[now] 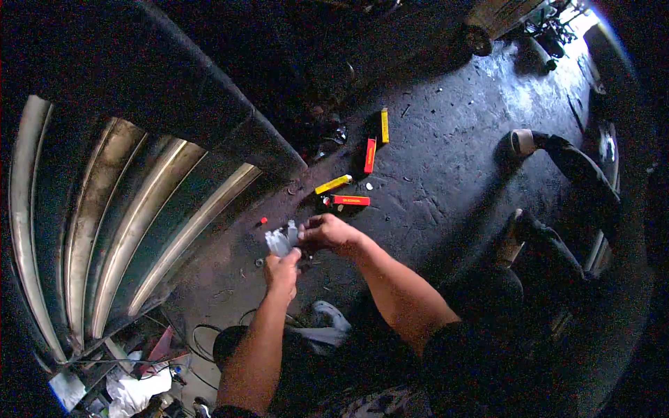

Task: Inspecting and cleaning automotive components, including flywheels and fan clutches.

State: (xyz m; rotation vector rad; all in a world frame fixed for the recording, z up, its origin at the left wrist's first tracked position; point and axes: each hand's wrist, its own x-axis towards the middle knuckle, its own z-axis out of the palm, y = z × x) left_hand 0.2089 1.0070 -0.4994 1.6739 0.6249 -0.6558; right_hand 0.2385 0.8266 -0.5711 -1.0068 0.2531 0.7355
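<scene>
Between my hands, low over the dark floor, is a small pale grey metal part [279, 242] with an uneven outline; its exact kind I cannot make out. My left hand [282, 273] grips it from below, thumb on top. Closed fingers of my right hand [326, 233] meet its right side, and whatever they pinch is hidden. Just beyond lie a red box [350, 200] and a yellow box [333, 184], both narrow. Farther off are another red box [370, 156] and an upright-lying yellow box [385, 125]. A small red piece [263, 221] sits left of the part.
Long curved metal bars [132, 244] line a dark panel on the left. Cables [202, 341] and a crumpled white sheet [143, 386] lie at the lower left. To the right are another person's legs [568, 157]. A wheel [478, 40] stands at the far right.
</scene>
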